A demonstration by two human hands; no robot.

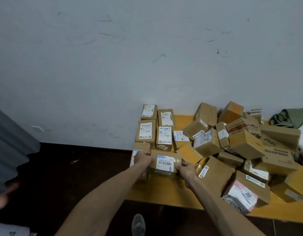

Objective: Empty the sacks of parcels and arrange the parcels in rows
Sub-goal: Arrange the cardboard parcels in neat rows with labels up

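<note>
The parcel (165, 163) in the hands was a flat brown cardboard box with a white label on its top face; the label had a blue strip and a barcode, and clear tape ran across it. It was at the left near part of the yellow worktop (164, 189), just in front of the tidy rows of parcels (146, 132) that lay with their labels up along the wall (113, 65). I could not tell if the box rested on the worktop or was a little above it.

The left hand (143, 158) gripped the left end of the box, with its fingers curled over the edge. The right hand (186, 169) gripped the right end, with the thumb on top and the other fingers under the box, out of sight.

To the right a loose heap of parcels (244, 143) lay tilted in many directions, with a pink packet (241, 196) at its near edge. A green sack (290, 117) behind the heap was cut off by the frame. Another labelled box (135, 154) was mostly hidden behind the left hand. The print on the labels was too small to read. At the bottom edge a grey shoe (138, 224) stood on the dark floor (70, 176).
</note>
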